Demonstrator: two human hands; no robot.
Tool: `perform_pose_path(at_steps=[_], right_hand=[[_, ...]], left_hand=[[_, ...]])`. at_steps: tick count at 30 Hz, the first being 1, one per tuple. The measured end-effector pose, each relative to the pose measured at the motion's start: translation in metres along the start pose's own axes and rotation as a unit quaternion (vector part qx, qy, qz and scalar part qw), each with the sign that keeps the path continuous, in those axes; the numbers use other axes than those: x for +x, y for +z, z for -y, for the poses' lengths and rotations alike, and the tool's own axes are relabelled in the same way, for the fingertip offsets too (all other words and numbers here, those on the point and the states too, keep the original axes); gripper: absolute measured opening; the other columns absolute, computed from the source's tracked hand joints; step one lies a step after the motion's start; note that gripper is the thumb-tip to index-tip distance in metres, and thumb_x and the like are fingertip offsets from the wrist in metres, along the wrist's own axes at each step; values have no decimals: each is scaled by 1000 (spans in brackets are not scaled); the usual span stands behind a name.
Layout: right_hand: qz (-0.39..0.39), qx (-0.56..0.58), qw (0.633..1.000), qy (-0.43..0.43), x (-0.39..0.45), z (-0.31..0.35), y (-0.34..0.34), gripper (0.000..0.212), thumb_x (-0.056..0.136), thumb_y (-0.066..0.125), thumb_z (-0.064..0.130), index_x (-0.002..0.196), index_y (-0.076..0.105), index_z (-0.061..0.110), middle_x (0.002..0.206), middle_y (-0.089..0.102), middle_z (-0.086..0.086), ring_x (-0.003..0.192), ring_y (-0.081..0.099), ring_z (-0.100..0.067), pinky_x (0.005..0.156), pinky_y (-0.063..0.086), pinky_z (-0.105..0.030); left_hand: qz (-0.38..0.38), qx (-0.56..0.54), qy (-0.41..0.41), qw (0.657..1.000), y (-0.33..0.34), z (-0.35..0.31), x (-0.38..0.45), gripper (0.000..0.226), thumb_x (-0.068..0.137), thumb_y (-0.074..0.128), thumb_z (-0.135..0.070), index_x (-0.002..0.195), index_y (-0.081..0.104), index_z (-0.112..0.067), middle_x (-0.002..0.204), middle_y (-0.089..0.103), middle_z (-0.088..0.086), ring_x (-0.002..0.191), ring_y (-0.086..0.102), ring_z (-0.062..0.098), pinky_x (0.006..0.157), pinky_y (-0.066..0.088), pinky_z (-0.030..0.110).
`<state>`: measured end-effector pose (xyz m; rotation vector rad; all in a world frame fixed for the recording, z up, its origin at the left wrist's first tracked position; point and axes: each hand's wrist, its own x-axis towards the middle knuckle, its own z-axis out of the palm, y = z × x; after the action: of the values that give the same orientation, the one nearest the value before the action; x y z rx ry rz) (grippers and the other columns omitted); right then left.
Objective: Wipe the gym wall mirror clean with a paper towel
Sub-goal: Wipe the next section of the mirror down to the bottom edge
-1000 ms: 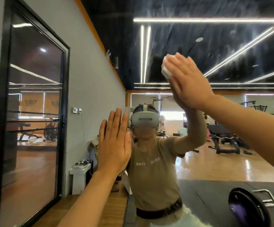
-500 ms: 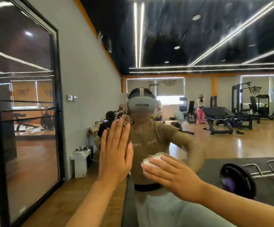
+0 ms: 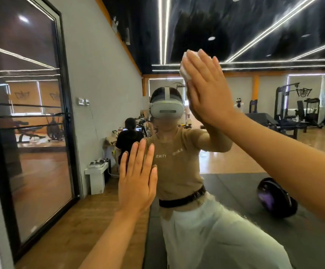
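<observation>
Nearest the camera, low and centre, the left hand [image 3: 137,183] lies flat on the large wall mirror [image 3: 235,171], fingers straight and close together, holding nothing; it looks placed to brace the body while the other arm reaches. Up and to the right, the right hand [image 3: 206,88] is raised high, fingers extended and pressed flat against the glass, with the wadded white paper towel [image 3: 185,68] trapped between palm and mirror; only its upper left edge shows past the fingers. A flat palm rather than a pinch spreads pressure across the wad, which suits wiping. Judged from the pose, a stroke over the upper glass is under way; how much of the mirror is clean cannot be told. Beyond the hands, all reflected: a person in a tan shirt and a white headset [image 3: 166,110], a black round weight plate [image 3: 274,197] on the dark mat at right. Farther back, gym machines [image 3: 301,113] on the wooden floor. At left stands a black-framed glass door [image 3: 27,117].
</observation>
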<state>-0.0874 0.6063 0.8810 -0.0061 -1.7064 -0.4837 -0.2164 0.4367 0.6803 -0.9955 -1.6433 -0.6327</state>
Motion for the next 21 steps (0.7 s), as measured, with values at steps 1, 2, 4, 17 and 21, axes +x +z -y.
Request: perform_pose_path(at_steps=[1,2,4,17,21], right_hand=[[-16,6,1000,16,-4,8,4,49,104,45,9,152,38,6,159,34,-13,150,25,-34,124,14,-50],[-22,15,999,20,-14,17,9,49,104,44,9,152,37,6,159,34,-14,150,25,-34,124,14,-51],[0,31,999,-24,-53,39,18,48,104,39,13,152,37,4,159,33,-15,149,25,-35,123,16,-53],[192,-10,917,-350,-218,52,16,56,102,41,9,156,27,16,163,24,-2,152,19,-22,125,12,-40],[119,-1,972,-202,-138,18,-3,52,101,32,-2,151,36,8,157,36,-14,146,29,-30,124,16,-40]], left_hand=[[-1,-2,0,1000,0,0,0,59,105,30,-30,160,14,-16,169,6,4,155,7,23,126,-1,41],[-1,-6,-1,1000,0,0,0,58,105,29,-29,160,14,-16,169,6,3,155,7,22,126,-2,40],[0,-18,-5,1000,0,0,-1,57,106,27,-28,160,15,-16,169,6,2,155,6,21,126,-2,40],[-5,-10,4,1000,3,3,-3,56,105,28,-25,159,18,-12,168,7,5,155,6,22,126,0,41],[-9,-5,11,1000,0,4,-2,58,104,31,-26,159,19,-10,167,7,6,155,5,23,126,1,42]])
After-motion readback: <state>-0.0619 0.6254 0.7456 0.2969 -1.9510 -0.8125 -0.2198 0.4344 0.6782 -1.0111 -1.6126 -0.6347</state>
